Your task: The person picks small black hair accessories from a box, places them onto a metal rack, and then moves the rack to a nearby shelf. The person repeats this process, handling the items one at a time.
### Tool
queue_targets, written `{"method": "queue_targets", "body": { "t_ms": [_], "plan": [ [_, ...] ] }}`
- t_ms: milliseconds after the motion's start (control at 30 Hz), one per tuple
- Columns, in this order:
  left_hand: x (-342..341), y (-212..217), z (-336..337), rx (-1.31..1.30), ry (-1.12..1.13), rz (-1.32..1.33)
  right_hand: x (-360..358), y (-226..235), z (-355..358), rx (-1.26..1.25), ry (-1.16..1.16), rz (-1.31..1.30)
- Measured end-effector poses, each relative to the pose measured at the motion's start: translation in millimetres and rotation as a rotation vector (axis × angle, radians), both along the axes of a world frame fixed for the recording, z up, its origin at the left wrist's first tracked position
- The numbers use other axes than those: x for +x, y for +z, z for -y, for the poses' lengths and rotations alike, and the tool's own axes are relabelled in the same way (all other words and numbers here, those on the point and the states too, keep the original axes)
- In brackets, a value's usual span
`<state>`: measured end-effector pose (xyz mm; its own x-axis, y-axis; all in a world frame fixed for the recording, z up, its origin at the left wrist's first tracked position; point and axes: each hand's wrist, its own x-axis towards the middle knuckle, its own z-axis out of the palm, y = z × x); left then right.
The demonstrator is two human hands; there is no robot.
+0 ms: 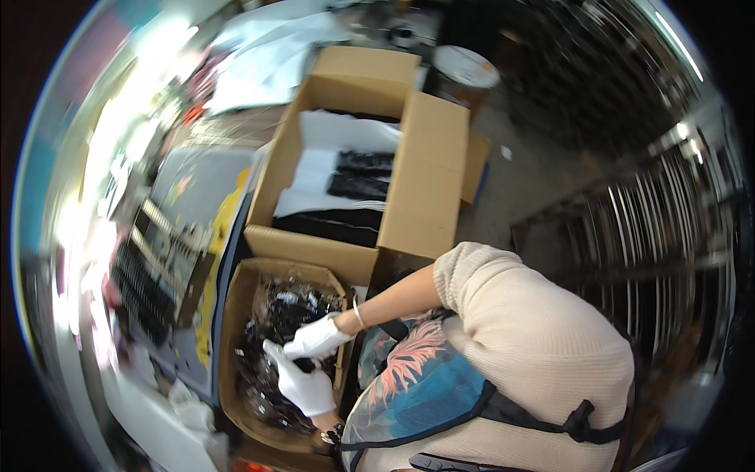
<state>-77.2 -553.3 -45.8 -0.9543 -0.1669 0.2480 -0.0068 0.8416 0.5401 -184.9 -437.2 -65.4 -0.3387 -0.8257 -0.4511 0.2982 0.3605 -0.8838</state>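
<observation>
The open brown cardboard box (245,293) seemingly sat close so the white-gloved right hand (316,337) and left hand (305,389) could reach its glossy black pieces (258,381), finger closure indiscernible.

On my feed I get white glare washing out the left, a tube light (679,46) at upper right, dim racks (653,212) smeared by blur, glints on glossy dark pieces (292,308), and fisheye bending toward a black rim.

Near the frame's lower centre, the right hand (317,337) and left hand (307,389) are held close together, fingers directed leftward.
</observation>
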Motion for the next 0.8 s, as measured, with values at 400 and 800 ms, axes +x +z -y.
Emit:
{"method": "queue_targets", "body": {
  "t_ms": [400, 800],
  "plan": [
    [-32, 4, -8, 0.241, 0.110, 0.040, 7, -32, 24, -0.339, -0.437, -0.352],
    [-40, -45, -13, 0.920, 0.372, -0.207, -7, -28, 36, -0.169, -0.532, 0.297]
  ]
}}
